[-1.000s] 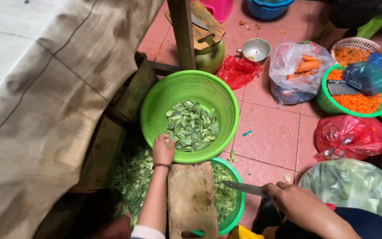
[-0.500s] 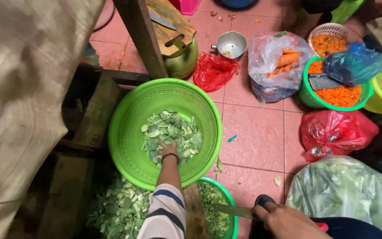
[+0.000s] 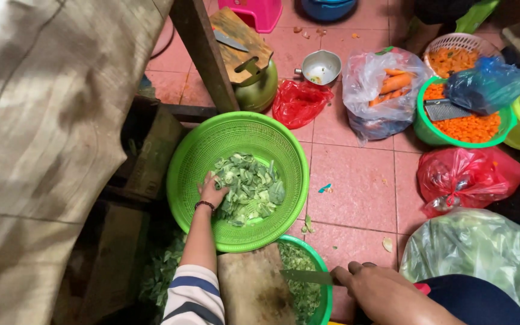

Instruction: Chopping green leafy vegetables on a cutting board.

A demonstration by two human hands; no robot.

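Observation:
My left hand (image 3: 212,192) reaches into a bright green perforated basket (image 3: 194,159) and rests with spread fingers on chopped green vegetables (image 3: 251,186) piled inside it. A dark band circles that wrist, and a striped sleeve covers the arm. My right hand (image 3: 380,289) grips a knife (image 3: 305,277) whose blade lies over a worn wooden chopping board (image 3: 254,289). The board sits across a second green basin (image 3: 325,283) holding more chopped greens.
On the pink tiled floor lie a clear bag of carrots (image 3: 383,90), a green basin of grated carrot (image 3: 464,126), red bags (image 3: 467,177), a metal bowl (image 3: 321,65) and a large bag of greens (image 3: 482,253). A wooden post (image 3: 203,54) and cloth-covered table stand left.
The view has shifted and tilted down. My left hand has gone deeper into the green basket onto the chopped greens. My right hand stays on the knife.

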